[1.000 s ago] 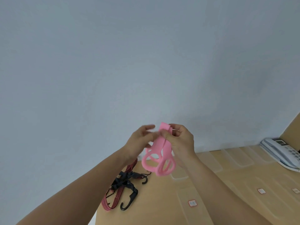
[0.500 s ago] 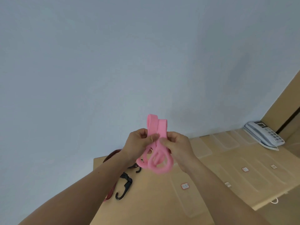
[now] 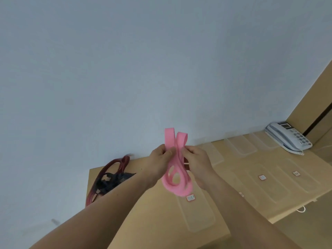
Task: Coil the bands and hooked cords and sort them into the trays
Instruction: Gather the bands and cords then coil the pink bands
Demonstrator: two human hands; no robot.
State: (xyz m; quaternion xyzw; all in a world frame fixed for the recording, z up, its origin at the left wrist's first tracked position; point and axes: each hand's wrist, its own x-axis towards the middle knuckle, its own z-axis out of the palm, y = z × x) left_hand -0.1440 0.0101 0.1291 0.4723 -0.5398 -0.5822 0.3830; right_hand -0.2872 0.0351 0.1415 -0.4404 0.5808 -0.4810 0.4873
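A pink flat band (image 3: 177, 180) is folded into several loops and held up in front of me above the wooden table (image 3: 143, 221). My left hand (image 3: 159, 159) pinches its middle from the left, and my right hand (image 3: 197, 162) pinches it from the right. Two loop ends stick up above my fingers, and the rest hangs below. A red hooked cord with black hooks (image 3: 109, 177) lies bundled at the table's far left corner. Clear lidded trays with small labels lie on the table, one (image 3: 199, 218) just under the band.
More clear trays (image 3: 280, 184) lie across the table to the right and along the wall (image 3: 242, 144). A white desk telephone (image 3: 289, 139) sits at the far right. The table's left edge is near the hooked cord.
The view has tilted down and left, showing more table. Both hands keep hold of the pink band, and its upper loops now stick out higher above my fingers.
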